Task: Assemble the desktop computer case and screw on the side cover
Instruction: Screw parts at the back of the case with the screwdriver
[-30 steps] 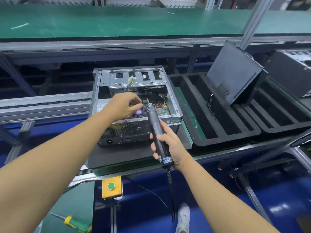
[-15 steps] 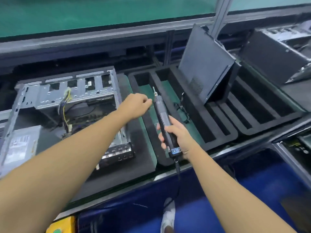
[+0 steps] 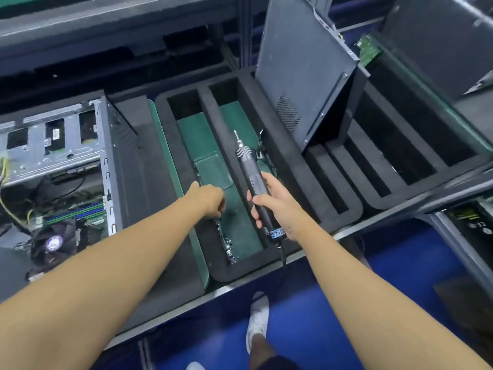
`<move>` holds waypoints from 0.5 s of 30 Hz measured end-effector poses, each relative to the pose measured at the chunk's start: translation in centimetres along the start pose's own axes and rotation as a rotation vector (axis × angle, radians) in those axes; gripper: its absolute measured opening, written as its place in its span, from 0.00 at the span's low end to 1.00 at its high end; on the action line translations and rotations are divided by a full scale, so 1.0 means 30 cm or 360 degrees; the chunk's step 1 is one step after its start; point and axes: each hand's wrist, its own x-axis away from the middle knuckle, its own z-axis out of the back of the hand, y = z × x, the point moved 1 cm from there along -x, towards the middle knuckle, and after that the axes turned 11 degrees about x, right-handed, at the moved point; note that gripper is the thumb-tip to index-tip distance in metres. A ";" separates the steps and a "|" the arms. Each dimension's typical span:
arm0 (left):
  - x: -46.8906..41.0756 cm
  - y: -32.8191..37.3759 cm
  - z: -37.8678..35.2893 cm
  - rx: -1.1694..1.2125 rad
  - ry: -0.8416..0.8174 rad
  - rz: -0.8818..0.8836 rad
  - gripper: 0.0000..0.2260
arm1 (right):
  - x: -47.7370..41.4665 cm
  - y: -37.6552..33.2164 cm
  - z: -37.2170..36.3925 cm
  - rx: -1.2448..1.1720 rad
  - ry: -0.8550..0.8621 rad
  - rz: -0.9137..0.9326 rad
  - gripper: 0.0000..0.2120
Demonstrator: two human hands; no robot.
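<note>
The open computer case (image 3: 61,166) lies at the left with its board, fan and cables exposed. A dark side cover (image 3: 301,73) leans upright in the black foam tray (image 3: 290,166) to the right of it. My right hand (image 3: 277,206) grips a black electric screwdriver (image 3: 256,193), bit pointing away from me, over the tray. My left hand (image 3: 210,200) reaches down with curled fingers into the tray's green-floored slot, just above a row of small screws (image 3: 226,239) along the slot's left wall. Whether its fingertips hold a screw is hidden.
A second foam tray (image 3: 416,166) with long slots sits at the right. Another dark case (image 3: 437,38) stands at the far right. A metal rail (image 3: 266,273) edges the bench in front of me, with blue floor and my white shoe (image 3: 257,319) below.
My view swung right from the case to the foam tray. My left hand left the case and dropped into the green slot by the screws. My right hand still holds the screwdriver.
</note>
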 end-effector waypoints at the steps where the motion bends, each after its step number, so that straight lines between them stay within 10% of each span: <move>1: -0.008 0.007 -0.018 -0.0099 -0.0029 0.0018 0.05 | -0.005 0.013 0.010 -0.0001 0.0016 -0.0026 0.29; 7: -0.063 0.062 -0.104 -0.0694 -0.0090 -0.0038 0.09 | -0.018 0.064 0.049 -0.0040 0.0002 -0.0080 0.27; 15: -0.133 0.034 -0.110 -0.0508 0.0166 0.0157 0.11 | -0.015 0.094 0.080 -0.0076 -0.0001 -0.0089 0.26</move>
